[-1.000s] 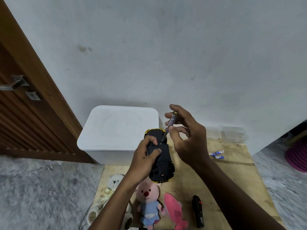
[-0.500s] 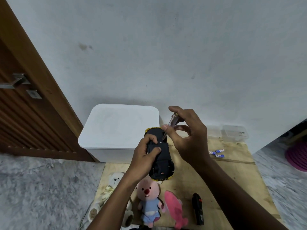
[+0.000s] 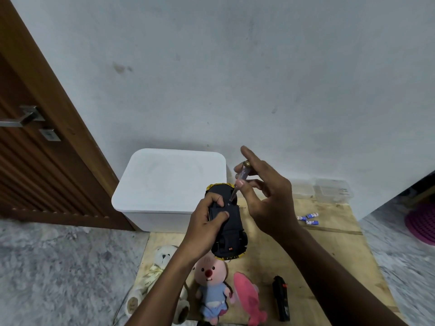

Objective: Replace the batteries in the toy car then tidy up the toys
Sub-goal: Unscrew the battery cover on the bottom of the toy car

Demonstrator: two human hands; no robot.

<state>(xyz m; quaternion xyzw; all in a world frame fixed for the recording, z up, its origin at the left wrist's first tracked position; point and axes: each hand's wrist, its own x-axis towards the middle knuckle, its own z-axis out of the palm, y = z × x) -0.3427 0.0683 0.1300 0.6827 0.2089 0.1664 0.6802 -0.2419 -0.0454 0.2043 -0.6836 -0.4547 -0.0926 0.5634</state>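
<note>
Fingers (image 3: 251,156) on screwdriver (image 3: 242,175) over toy car (image 3: 233,228)

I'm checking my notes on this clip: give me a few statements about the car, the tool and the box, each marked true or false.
The left hand holds the toy car underside up. True.
The right hand holds a battery. False: it pinches a screwdriver, tip against the car.
The white box stands open. False: its lid is on.
The batteries lie on the wooden board. True.
</note>
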